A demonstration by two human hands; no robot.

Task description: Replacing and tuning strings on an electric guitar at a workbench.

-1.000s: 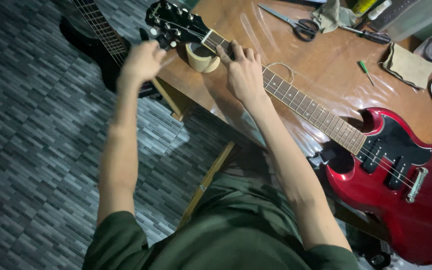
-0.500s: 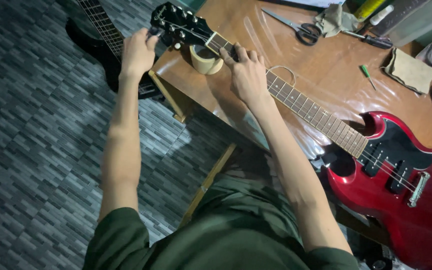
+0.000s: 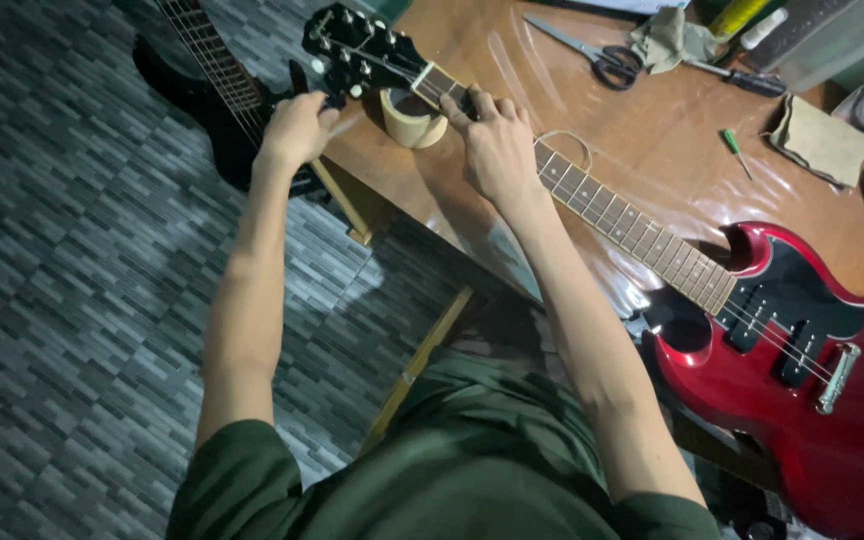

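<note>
Black guitar (image 3: 214, 100) seen propped at far left, beside wooden table (image 3: 512, 60). Left hand (image 3: 297, 128) curled at black headstock (image 3: 357, 50), apparently pinching tuner; grip partly hidden. Tape roll (image 3: 410, 128) placed under neck. Right hand (image 3: 497, 150) pressed over neck (image 3: 632, 225), fingers closed around it. Red guitar body (image 3: 802, 400) laid at right, overhanging table edge. Scissors (image 3: 592, 55) noted behind.
</note>
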